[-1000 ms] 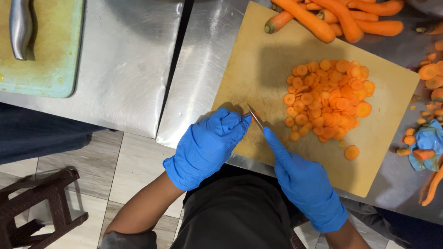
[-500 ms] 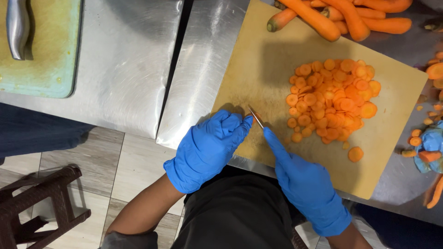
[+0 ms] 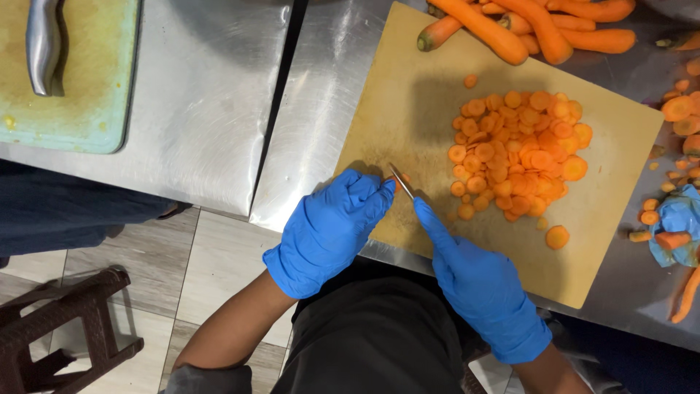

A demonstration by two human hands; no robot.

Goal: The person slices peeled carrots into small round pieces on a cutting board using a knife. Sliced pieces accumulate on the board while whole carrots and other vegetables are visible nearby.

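Observation:
Both my hands wear blue gloves at the near edge of a tan cutting board (image 3: 408, 109). My right hand (image 3: 477, 281) grips a knife (image 3: 401, 181), index finger stretched along its back, the blade seen edge-on. My left hand (image 3: 332, 230) is curled right beside the blade, its fingertips on a small carrot end that is mostly hidden. A heap of orange carrot slices (image 3: 521, 153) covers the middle of the board. Several whole peeled carrots (image 3: 510, 25) lie at the board's far edge.
The board rests on a steel counter (image 3: 204, 95). A pale green cutting board (image 3: 73, 109) with a metal handle (image 3: 42, 44) on it lies far left. Carrot scraps and a crumpled blue glove (image 3: 678, 222) sit at the right. A dark stool (image 3: 58, 328) stands on the tiled floor.
Hands and knife keep their places at the board's near edge; the view has shifted slightly. A single slice now lies apart above the heap.

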